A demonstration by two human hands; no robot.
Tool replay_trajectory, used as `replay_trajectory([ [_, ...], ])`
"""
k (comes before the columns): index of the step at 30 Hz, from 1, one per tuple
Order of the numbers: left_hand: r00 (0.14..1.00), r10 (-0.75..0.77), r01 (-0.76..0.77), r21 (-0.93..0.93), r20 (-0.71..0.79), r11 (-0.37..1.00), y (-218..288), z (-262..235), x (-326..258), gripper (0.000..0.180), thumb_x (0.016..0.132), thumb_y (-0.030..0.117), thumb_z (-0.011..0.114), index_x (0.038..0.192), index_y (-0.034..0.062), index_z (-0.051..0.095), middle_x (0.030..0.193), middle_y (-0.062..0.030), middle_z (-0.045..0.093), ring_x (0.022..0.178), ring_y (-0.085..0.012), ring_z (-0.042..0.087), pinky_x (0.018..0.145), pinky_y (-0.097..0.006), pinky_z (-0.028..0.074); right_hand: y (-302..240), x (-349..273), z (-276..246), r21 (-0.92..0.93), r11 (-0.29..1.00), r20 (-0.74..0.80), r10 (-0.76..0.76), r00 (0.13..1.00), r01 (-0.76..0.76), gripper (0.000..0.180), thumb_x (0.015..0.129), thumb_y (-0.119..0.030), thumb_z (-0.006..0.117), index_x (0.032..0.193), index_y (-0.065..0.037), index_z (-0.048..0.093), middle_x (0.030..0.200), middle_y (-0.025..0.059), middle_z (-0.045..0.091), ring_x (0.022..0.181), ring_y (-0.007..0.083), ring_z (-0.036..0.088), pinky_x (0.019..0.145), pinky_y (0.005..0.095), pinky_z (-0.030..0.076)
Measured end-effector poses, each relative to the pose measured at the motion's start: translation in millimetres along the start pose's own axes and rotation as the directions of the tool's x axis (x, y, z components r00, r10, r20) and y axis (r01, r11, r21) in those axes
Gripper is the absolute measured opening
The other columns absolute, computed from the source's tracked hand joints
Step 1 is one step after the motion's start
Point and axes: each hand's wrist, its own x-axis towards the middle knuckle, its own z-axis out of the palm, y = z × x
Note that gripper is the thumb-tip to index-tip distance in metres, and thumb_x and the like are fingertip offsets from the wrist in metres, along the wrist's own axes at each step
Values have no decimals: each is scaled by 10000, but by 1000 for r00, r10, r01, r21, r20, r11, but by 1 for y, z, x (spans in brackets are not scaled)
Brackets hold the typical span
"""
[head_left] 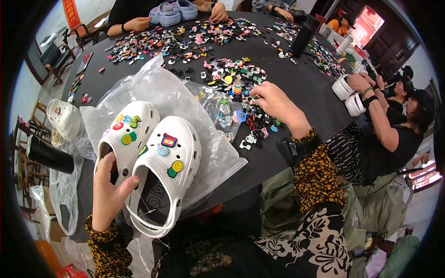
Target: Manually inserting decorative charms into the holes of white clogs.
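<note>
My left hand grips a pair of white clogs, its fingers in the opening of the left clog and its thumb against the right clog. Colourful charms sit on both uppers, among them a pineapple charm and a swirl charm. The clogs lie over a clear plastic bag. At the near pile of loose shoe charms, my right hand has its fingers bent and fingertips close together; what they hold, if anything, is hidden. A rainbow charm lies just left of them.
More charms spread over the far side of the black table. Left stand another white clog and a black tumbler; a dark bottle stands at the back. Co-workers opposite and at right handle blue clogs and white clogs.
</note>
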Motion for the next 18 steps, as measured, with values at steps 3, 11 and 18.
replay_trajectory([
  [3, 1000, -8, 8, -27, 1, 1000, -2, 1, 0, 746, 711, 443, 820, 1173, -63, 524, 982, -105, 561, 890, -208, 525, 798, -326, 446, -4, -3, 2, -104, 994, 24, -15, 1000, 17, 171, 816, -95, 654, 982, -57, 666, 956, 138, 577, 954, 317, 578, 838, 397, 468],
  [11, 1000, 7, -7, -19, -26, 1000, -2, 2, -1, 745, 709, 445, 822, 1168, -62, 527, 990, -109, 563, 894, -208, 530, 795, -328, 450, -1, -1, 4, -149, 989, -26, -20, 999, 16, 143, 831, -95, 620, 952, -60, 688, 959, 141, 602, 962, 329, 590, 867, 415, 471],
  [18, 1000, 7, -7, -14, -29, 1000, -4, 2, -1, 741, 710, 443, 821, 1163, -64, 527, 995, -118, 569, 896, -213, 543, 790, -330, 456, 3, 3, 8, -40, 999, -81, 34, 996, -37, 185, 840, -100, 548, 902, -32, 709, 936, 157, 628, 933, 334, 614, 859, 424, 482],
])
